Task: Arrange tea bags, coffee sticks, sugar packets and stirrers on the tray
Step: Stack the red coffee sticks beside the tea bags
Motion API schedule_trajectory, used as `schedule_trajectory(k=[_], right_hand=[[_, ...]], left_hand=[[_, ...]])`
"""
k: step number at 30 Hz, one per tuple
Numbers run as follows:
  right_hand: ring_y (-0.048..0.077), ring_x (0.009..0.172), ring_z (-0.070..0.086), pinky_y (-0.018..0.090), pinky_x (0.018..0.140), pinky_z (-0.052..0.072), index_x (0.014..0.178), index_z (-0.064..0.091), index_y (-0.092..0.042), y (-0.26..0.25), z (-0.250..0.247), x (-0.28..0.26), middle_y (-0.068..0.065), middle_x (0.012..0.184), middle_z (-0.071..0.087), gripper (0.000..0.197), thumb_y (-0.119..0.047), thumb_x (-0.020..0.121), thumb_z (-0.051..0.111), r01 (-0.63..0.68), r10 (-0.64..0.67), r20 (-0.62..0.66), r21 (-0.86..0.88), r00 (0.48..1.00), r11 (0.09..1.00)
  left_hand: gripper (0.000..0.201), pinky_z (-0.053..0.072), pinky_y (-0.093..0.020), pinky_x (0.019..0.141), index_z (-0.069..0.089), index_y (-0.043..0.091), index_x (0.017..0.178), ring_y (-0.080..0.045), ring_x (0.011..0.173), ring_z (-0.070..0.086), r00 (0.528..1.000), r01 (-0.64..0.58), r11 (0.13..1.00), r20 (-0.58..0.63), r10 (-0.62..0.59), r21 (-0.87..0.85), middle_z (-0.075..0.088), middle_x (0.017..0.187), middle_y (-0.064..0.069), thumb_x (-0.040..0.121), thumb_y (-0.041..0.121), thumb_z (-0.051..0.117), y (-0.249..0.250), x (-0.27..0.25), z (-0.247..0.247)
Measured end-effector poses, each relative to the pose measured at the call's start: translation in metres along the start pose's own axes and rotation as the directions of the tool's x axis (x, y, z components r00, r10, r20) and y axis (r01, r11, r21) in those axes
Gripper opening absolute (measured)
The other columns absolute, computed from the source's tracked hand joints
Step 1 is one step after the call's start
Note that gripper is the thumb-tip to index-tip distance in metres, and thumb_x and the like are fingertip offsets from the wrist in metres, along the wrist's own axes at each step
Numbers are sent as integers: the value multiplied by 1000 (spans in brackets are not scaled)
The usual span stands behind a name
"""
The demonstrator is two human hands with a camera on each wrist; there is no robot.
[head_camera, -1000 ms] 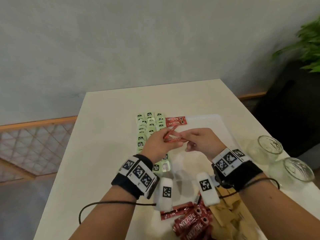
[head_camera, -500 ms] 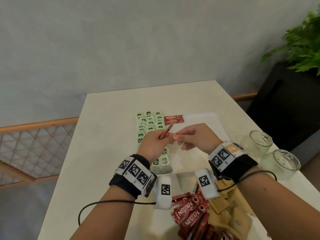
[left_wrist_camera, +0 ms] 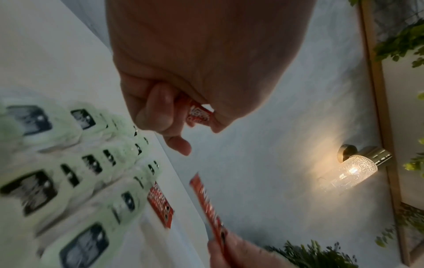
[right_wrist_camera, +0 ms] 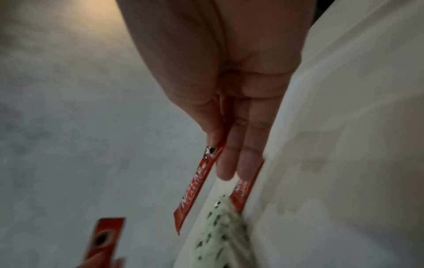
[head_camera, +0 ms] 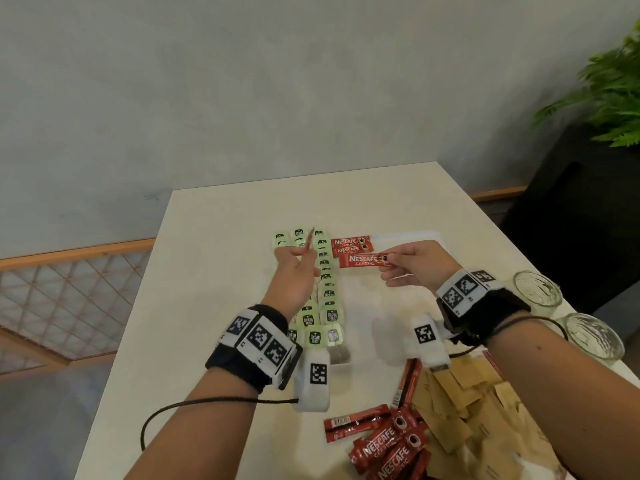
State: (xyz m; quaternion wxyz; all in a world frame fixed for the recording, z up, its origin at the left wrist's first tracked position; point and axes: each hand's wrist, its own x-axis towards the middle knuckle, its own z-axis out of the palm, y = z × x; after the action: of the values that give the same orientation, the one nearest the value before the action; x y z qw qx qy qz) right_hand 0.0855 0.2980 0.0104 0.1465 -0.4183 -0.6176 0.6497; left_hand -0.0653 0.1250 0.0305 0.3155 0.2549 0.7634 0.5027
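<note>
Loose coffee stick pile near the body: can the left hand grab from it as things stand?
Probably not yet. The left hand grips a coffee stick up over the tea bags; the pile lies uncovered, so only that stick hinders.

A cream table (head_camera: 214, 237) carries a white tray (head_camera: 408, 237) at centre. Loose red coffee sticks (head_camera: 384, 441) and brown sugar packets (head_camera: 460, 403) lie at 5 o'clock, two glasses (head_camera: 536, 289) at 3 o'clock.

Hands now apart: right hand (head_camera: 412, 268) w/ one coffee stick (head_camera: 362, 260), left hand (head_camera: 294, 278) w/ another (head_camera: 308, 242).
</note>
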Motion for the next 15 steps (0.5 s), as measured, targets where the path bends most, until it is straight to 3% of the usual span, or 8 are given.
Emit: schedule_trajectory(k=[3, 6, 9, 10, 13, 15], right_hand=[[20, 64, 63, 34, 59, 61, 100, 66, 0, 12, -12, 28, 13, 84, 66, 11, -4, 94, 58, -113, 102, -81, -154, 992, 982], [22, 62, 61, 33, 58, 59, 97, 68, -6, 24, -10, 49, 13, 81, 66, 8, -10, 92, 63, -188, 138, -172, -321, 975, 928], [19, 55, 56, 25, 50, 53, 93, 67, -7, 26, 0, 65, 10, 71, 62, 5, -11, 92, 64, -217, 130, -251, -357, 959, 909], [20, 58, 58, 27, 54, 54, 95, 67, -8, 26, 3, 72, 10, 74, 64, 6, -12, 90, 66, -219, 120, -275, -365, 954, 905], [27, 87, 67, 37, 84, 57, 99, 62, -12, 26, 9, 87, 13, 97, 68, 19, -18, 85, 73, -216, 89, -294, -437, 952, 873], [29, 98, 67, 40, 92, 54, 103, 61, -13, 25, 12, 94, 14, 105, 69, 25, -20, 84, 74, -213, 82, -290, -456, 954, 864]], left_hand=[[22, 36, -28, 60, 42, 12, 118, -9, 60, 43, 999, -6, 1000, -47, 5, -18, 64, 90, 0, 103, 28, 36, 2, 12, -11], [18, 32, -27, 49, 49, 14, 110, -12, 51, 36, 995, -8, 996, -95, 0, -84, 66, 82, 2, 101, 25, 38, 1, 20, -15], [18, 29, -25, 44, 53, 18, 100, -11, 49, 37, 997, 7, 988, -80, -20, -152, 67, 81, -1, 103, 28, 39, 0, 23, -16], [21, 30, -24, 44, 55, 19, 98, -12, 51, 40, 997, 9, 990, -71, -19, -141, 69, 81, -1, 104, 30, 39, -1, 23, -16], [26, 34, -24, 45, 60, 19, 101, -14, 51, 51, 998, 29, 996, -52, -33, -88, 73, 82, -3, 103, 34, 39, -6, 25, -19], [27, 35, -24, 45, 60, 18, 103, -15, 48, 53, 998, 49, 995, -36, -52, -81, 74, 82, -4, 104, 35, 40, -10, 27, -20]])
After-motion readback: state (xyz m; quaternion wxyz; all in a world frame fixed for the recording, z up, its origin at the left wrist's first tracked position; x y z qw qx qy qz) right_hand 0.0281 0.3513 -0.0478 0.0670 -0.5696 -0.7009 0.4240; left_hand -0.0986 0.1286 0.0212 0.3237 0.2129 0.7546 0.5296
